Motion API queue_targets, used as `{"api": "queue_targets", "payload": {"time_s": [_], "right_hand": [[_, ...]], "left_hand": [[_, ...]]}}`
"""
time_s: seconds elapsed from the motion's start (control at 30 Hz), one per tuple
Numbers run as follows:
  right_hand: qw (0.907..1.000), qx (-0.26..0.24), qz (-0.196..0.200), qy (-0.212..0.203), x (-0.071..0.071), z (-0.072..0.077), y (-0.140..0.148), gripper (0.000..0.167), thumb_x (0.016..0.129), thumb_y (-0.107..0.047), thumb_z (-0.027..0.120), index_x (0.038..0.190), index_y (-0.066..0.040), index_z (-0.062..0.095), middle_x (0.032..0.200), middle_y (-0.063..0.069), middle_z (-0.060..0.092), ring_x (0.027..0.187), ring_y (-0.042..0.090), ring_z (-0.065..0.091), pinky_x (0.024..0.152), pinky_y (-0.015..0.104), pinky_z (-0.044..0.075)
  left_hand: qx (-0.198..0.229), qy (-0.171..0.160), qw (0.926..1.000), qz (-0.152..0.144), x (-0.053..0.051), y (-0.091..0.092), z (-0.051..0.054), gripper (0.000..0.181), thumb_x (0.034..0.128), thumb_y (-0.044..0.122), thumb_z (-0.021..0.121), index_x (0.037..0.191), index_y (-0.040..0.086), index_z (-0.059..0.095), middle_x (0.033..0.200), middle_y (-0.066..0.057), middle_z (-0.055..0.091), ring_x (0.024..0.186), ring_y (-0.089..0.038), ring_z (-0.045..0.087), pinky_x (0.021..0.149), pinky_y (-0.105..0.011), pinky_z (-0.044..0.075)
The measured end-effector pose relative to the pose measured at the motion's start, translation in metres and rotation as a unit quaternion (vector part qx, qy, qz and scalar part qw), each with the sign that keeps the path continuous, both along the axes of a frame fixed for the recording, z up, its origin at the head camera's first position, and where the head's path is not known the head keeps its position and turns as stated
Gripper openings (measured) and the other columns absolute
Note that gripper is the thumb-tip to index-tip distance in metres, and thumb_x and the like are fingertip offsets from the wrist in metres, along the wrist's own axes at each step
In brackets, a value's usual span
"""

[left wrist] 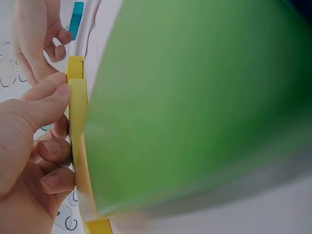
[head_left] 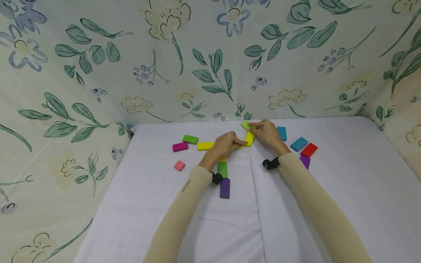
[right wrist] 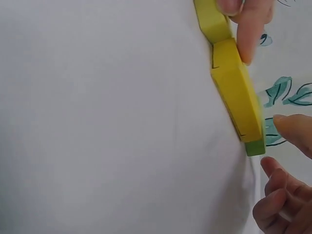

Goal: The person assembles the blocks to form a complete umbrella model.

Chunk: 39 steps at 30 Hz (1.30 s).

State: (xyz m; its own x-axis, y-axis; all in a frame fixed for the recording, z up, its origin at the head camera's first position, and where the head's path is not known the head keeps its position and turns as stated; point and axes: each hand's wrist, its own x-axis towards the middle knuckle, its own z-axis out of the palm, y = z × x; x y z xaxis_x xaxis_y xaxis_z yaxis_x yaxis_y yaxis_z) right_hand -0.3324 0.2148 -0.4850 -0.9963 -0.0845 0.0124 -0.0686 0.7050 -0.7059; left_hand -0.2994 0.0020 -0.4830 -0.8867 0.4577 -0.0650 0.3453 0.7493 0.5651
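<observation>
Near the far edge of the table, my left hand [head_left: 225, 145] touches the side of a row of yellow blocks. Its index fingertip presses the slanted yellow block [head_left: 249, 139], which meets a paler yellow block [right wrist: 213, 24] end to end. My right hand [head_left: 265, 134] is at the light green block [head_left: 245, 125] beyond the slanted one. In the right wrist view its thumb and finger are spread beside that green block [right wrist: 256, 148], the other fingers loosely bent. Another yellow block [head_left: 205, 146] lies left of my left hand, which hides part of the row.
Running toward me from the row are a green block [head_left: 222, 170] and a purple block [head_left: 225, 188]. Green [head_left: 190, 139], magenta [head_left: 180, 147] and pink blocks [head_left: 179, 165] lie left. Right are blue [head_left: 299, 144], red [head_left: 309, 150] and violet blocks [head_left: 305, 161]. Behind hangs floral cloth [head_left: 210, 54].
</observation>
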Motion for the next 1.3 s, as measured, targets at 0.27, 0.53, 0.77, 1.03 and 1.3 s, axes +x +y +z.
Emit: {"api": "queue_targets", "payload": {"time_s": [0.27,0.53,0.77,1.03,1.3], "right_hand": [[0.9984,0.03,-0.025,0.041,0.018,0.017,0.025,0.038,0.102,-0.024,0.065,0.138,-0.01,0.067,0.128,0.027,0.06,0.104,0.04,0.055,0.081,0.044,0.044],[0.9937,0.069,-0.072,0.05,0.044,0.021,0.071,0.043,0.102,-0.029,0.064,0.14,-0.01,0.064,0.124,0.028,0.06,0.097,0.039,0.053,0.062,0.038,0.039],[0.995,0.063,-0.073,0.023,0.061,0.014,0.1,0.048,0.103,-0.036,0.061,0.144,-0.011,0.06,0.127,0.028,0.062,0.093,0.036,0.053,0.057,0.033,0.037],[0.9951,0.068,-0.07,0.019,0.064,0.008,0.099,0.048,0.102,-0.038,0.064,0.142,-0.012,0.062,0.125,0.026,0.068,0.09,0.033,0.052,0.059,0.033,0.036],[0.9916,0.098,-0.077,0.034,0.058,0.006,0.089,0.049,0.098,-0.036,0.07,0.139,-0.009,0.064,0.118,0.025,0.071,0.078,0.03,0.054,0.053,0.031,0.033]], "left_hand": [[-0.008,0.006,0.9999,0.0,0.0,0.001,-0.001,0.026,0.1001,0.024,0.069,0.124,0.033,0.074,0.095,0.002,0.058,0.08,-0.013,0.048,0.069,-0.022,0.035],[0.007,0.002,1.0,0.001,0.001,-0.001,-0.003,0.025,0.1003,0.025,0.069,0.123,0.033,0.075,0.095,0.002,0.057,0.08,-0.014,0.047,0.07,-0.022,0.034],[0.008,0.001,1.0,0.001,0.003,-0.001,-0.001,0.025,0.1008,0.025,0.068,0.124,0.033,0.075,0.096,0.001,0.057,0.081,-0.014,0.047,0.07,-0.023,0.035],[0.01,-0.005,0.9999,0.003,0.004,-0.001,0.001,0.026,0.1007,0.025,0.068,0.124,0.032,0.074,0.096,0.002,0.057,0.081,-0.014,0.047,0.07,-0.023,0.034],[0.004,0.002,1.0,0.0,0.002,-0.001,0.0,0.025,0.1011,0.024,0.067,0.124,0.032,0.074,0.095,0.001,0.058,0.08,-0.014,0.048,0.069,-0.023,0.034]]}}
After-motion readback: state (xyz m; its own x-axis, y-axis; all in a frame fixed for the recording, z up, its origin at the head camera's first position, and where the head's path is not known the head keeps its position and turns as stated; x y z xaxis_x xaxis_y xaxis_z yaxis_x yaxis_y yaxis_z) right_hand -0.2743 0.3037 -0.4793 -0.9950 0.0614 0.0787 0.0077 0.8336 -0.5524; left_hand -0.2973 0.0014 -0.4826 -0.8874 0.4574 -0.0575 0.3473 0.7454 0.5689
